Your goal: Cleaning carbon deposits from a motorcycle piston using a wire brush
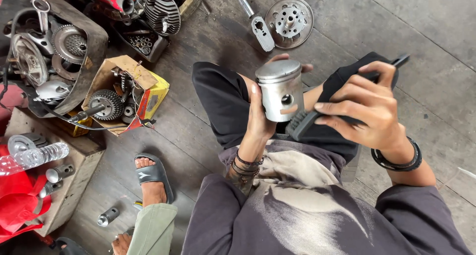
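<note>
My left hand [258,117] grips a grey metal piston [280,90], held upright over my lap with its pin hole facing me. My right hand [369,106] holds a black brush [307,120] by its long handle. The bristle end touches the piston's lower skirt. Dark bracelets sit on both wrists. I am seated, with black shorts and a stained grey shirt below the hands.
An open cardboard box [148,94] of gears lies at left, next to a tray of engine parts [94,39]. A round hub [289,21] and a metal arm [261,33] lie ahead. Another person's sandalled foot [151,175] rests at lower left. A plastic bottle [32,157] sits on a wooden block [74,183].
</note>
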